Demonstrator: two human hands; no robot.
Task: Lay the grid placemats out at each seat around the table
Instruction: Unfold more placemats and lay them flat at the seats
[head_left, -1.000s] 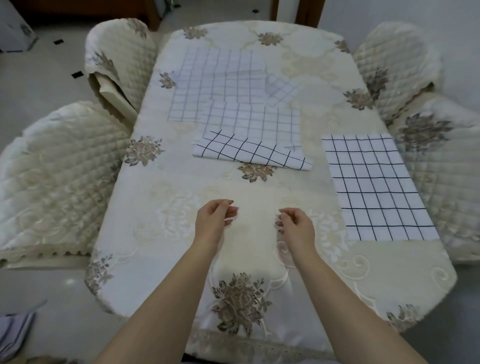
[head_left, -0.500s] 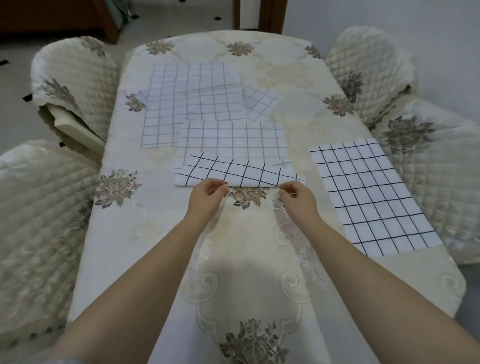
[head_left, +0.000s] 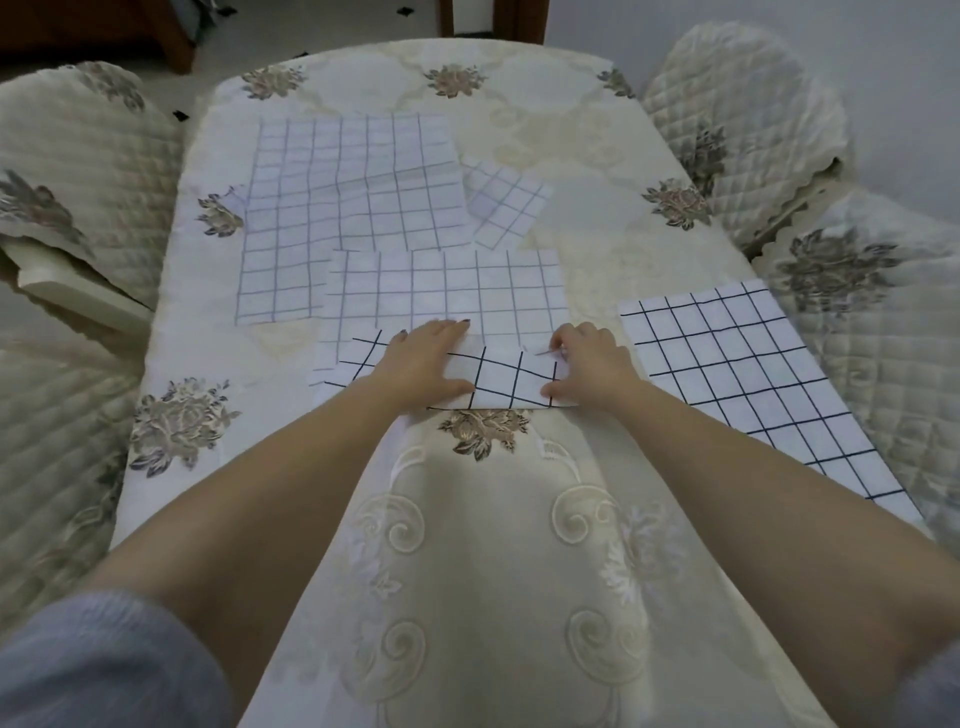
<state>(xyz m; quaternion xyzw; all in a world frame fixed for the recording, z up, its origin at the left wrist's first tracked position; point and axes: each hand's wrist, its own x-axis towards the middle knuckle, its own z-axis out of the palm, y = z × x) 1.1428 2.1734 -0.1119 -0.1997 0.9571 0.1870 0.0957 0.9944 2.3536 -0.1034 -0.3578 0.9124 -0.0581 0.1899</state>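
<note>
moved: left hand (head_left: 423, 364) and right hand (head_left: 592, 364) have slid forward from the near edge of the folded mat (head_left: 511, 382) and now lie on it.
bench (head_left: 493, 571): under a cream cloth with flower prints, it fills the middle of the view.
chairs (head_left: 78, 171): quilted covers, two along each long side.
pale mats (head_left: 353, 208): three faint-grid pieces overlap at the far middle.
laid mat (head_left: 737, 374): dark grid, flat at the near right seat, just beside the right hand.
folded mat: dark grid, a narrow strip across the bench's middle, overlapping the nearest pale piece.
left hand: flat on the strip, fingers straight, thumb along the near edge.
right hand: at the strip's right end, forefinger and thumb curled, pinching the cloth.
</note>
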